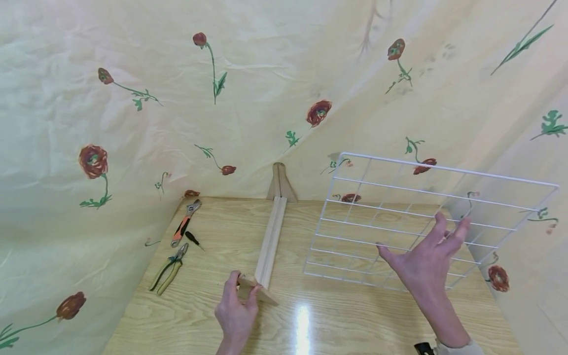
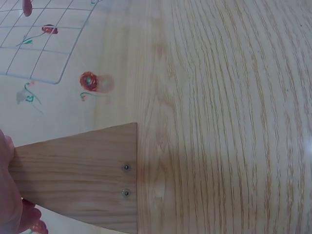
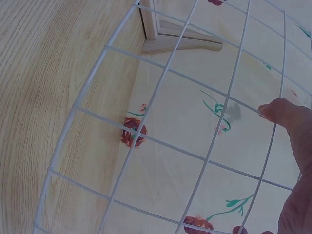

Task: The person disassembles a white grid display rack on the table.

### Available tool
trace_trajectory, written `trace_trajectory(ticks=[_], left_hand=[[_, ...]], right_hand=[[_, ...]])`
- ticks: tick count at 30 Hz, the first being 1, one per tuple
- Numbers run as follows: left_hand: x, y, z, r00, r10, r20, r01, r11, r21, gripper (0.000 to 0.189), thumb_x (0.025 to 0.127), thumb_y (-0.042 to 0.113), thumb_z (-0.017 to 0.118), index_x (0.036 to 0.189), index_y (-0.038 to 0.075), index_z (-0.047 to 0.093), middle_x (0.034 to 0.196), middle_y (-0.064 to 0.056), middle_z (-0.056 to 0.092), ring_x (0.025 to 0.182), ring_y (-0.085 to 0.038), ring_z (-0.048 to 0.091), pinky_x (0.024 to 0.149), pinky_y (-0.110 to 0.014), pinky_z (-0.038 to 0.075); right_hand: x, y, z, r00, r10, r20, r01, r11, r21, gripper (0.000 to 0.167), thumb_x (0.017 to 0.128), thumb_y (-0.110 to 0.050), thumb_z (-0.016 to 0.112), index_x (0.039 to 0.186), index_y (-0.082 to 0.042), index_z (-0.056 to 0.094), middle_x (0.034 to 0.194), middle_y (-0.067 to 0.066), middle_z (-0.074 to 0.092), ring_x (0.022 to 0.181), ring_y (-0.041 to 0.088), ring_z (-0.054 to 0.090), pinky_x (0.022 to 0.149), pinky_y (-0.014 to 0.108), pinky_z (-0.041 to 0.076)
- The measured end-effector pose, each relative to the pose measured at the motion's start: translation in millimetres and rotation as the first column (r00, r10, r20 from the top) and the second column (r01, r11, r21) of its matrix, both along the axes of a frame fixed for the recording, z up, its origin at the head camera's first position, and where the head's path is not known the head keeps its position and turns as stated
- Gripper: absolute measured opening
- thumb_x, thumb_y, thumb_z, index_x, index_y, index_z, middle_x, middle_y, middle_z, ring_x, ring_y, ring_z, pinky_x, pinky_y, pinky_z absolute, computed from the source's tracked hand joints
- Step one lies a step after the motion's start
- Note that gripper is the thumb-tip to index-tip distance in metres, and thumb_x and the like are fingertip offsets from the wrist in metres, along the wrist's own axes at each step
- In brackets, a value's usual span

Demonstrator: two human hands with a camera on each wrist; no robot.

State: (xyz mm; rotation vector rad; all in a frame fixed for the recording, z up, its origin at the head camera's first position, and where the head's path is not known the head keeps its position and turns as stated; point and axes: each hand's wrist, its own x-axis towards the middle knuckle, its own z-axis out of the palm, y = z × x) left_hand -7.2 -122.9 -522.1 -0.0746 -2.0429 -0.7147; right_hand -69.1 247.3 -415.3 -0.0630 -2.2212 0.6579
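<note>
A wooden stand lies along the table, made of a long grooved bar (image 1: pixel 271 244) with a tapered board at each end. My left hand (image 1: pixel 237 313) pinches the near end board (image 2: pixel 78 170) between thumb and fingers; two screw heads show on its face. The far end board (image 1: pixel 284 185) stands by the back cloth. To the right, a white wire grid panel (image 1: pixel 443 169) is tilted up, held by my right hand (image 1: pixel 426 268). In the right wrist view the thumb presses a wire, while most of the fingers are out of view.
At the left of the wood-grain table (image 1: pixel 346 320) lie an adjustable wrench (image 1: pixel 183 227), a small black screwdriver (image 1: pixel 193 238) and pliers (image 1: pixel 169 271). Flowered cloth (image 1: pixel 266 113) hangs behind the table and along both sides.
</note>
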Motion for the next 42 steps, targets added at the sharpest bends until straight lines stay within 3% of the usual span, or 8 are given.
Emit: trace_trajectory(ticks=[8,19,25,36,42], left_hand=[[-0.9,6.9,-0.1,1.0,0.0,-0.016,0.0,1.0,-0.002,0.059,0.094,0.053,0.063,0.11,-0.004,0.061,0.081,-0.012,0.065,0.056,0.019,0.02,0.031,-0.007,0.018],[-0.6,13.9,-0.1,1.0,-0.003,-0.023,0.003,1.0,0.008,0.056,0.093,0.05,0.067,0.111,-0.003,0.061,0.082,-0.011,0.065,0.048,0.011,0.027,0.032,-0.007,0.02],[0.3,18.2,1.5,1.0,-0.005,-0.022,0.006,1.0,0.023,0.056,0.092,0.048,0.068,0.112,-0.005,0.061,0.083,-0.012,0.067,0.044,0.007,0.03,0.032,-0.007,0.021],[2.3,21.3,1.1,1.0,-0.018,0.016,0.017,0.999,0.04,0.056,0.095,0.049,0.065,0.114,-0.004,0.06,0.083,-0.012,0.066,0.05,0.011,0.026,0.033,-0.006,0.021],[3.5,22.7,2.1,0.999,-0.027,0.032,0.025,0.998,0.055,0.055,0.095,0.046,0.066,0.115,-0.005,0.06,0.083,-0.013,0.066,0.049,0.01,0.027,0.033,-0.006,0.023]], right_hand=[[0.6,-0.6,-1.1,1.0,0.001,0.025,-0.001,1.0,0.002,0.134,0.044,-0.026,0.099,0.149,0.002,0.021,0.156,0.033,-0.005,0.12,0.061,0.038,0.068,0.075,0.049],[0.9,-2.5,-1.4,1.0,-0.014,0.028,0.014,1.0,0.009,0.135,0.044,-0.023,0.1,0.149,0.003,0.021,0.157,0.031,-0.005,0.11,0.06,0.044,0.064,0.075,0.048],[2.3,-4.2,-1.9,0.999,-0.013,0.032,0.013,1.0,0.002,0.134,0.044,-0.023,0.099,0.15,0.002,0.02,0.157,0.031,-0.005,0.118,0.062,0.038,0.063,0.075,0.048],[2.4,-6.1,-2.7,0.999,-0.017,0.034,0.017,1.0,0.004,0.132,0.044,-0.024,0.098,0.149,0.003,0.022,0.159,0.028,-0.004,0.11,0.062,0.044,0.063,0.076,0.048],[4.2,-6.1,-3.2,0.997,-0.015,0.075,0.015,1.0,0.007,0.136,0.043,-0.022,0.099,0.151,0.003,0.02,0.159,0.029,-0.005,0.122,0.063,0.035,0.066,0.076,0.047]])
